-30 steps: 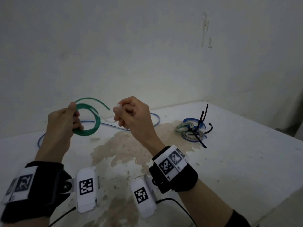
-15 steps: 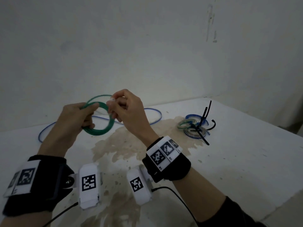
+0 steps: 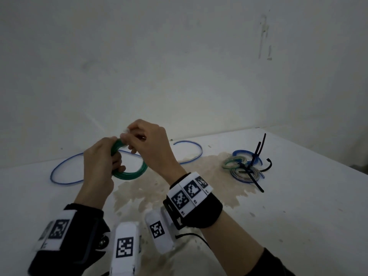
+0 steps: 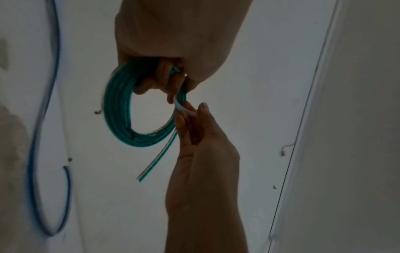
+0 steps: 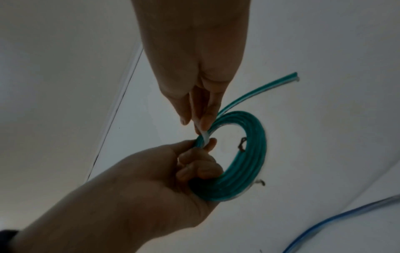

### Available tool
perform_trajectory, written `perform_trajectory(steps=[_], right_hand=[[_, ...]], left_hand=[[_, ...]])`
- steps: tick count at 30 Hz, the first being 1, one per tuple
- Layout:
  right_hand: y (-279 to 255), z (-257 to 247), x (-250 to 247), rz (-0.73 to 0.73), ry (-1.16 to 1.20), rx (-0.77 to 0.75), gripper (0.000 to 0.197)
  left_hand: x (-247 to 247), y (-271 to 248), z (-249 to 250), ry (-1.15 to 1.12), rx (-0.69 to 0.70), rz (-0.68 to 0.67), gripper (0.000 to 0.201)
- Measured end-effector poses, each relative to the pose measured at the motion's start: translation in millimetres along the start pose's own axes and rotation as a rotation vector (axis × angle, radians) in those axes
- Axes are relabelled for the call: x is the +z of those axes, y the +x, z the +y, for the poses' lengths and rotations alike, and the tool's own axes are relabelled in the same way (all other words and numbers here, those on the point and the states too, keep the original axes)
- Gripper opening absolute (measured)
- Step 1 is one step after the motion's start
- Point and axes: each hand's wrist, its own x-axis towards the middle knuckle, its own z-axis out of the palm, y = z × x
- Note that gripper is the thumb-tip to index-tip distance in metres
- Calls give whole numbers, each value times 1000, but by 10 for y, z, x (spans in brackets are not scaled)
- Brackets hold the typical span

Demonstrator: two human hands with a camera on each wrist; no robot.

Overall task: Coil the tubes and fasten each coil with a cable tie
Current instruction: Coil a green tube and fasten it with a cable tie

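Observation:
A green tube coil (image 3: 130,173) is held above the table. My left hand (image 3: 103,156) grips its left side with the fingers curled through the ring (image 4: 116,106). At the top of the coil my right hand (image 3: 139,136) pinches a white cable tie (image 4: 184,109) between thumb and fingers. In the right wrist view the cable tie (image 5: 204,137) lies across the coil's turns (image 5: 255,154), just above my left thumb. The tube's loose end (image 5: 259,90) sticks out past the coil. How far the tie wraps round is hidden by the fingers.
A long blue tube (image 3: 65,172) lies uncoiled on the white table (image 3: 298,216) behind my hands, near the wall. At the right sit finished coils (image 3: 241,168) with black cable ties (image 3: 256,154) sticking up. A brownish stain (image 3: 209,176) spreads over the table's middle.
My hands have come together: the right hand moved left onto the coil's top with the white tie. The left hand brought the coil rightward and took a fuller grip.

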Motion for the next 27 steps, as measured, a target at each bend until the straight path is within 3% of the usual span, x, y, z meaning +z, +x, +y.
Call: perform_trajectory(steps=[7,17,23,27], right_hand=[[-12,106,109,197,-342,-272,30],[-36,3,-20,55,-270,-218,22],[-44,-43,-26,89,-166,-185,22],[-19,-79,-55,155,-31,-146,13]], left_hand=[[117,-93,14,97,159,-13,25],[78,-52,-16,-135,-12,-16,21],[119,-86,11,71,179,56,16],[128,-122,18,359,457,-11,13]])
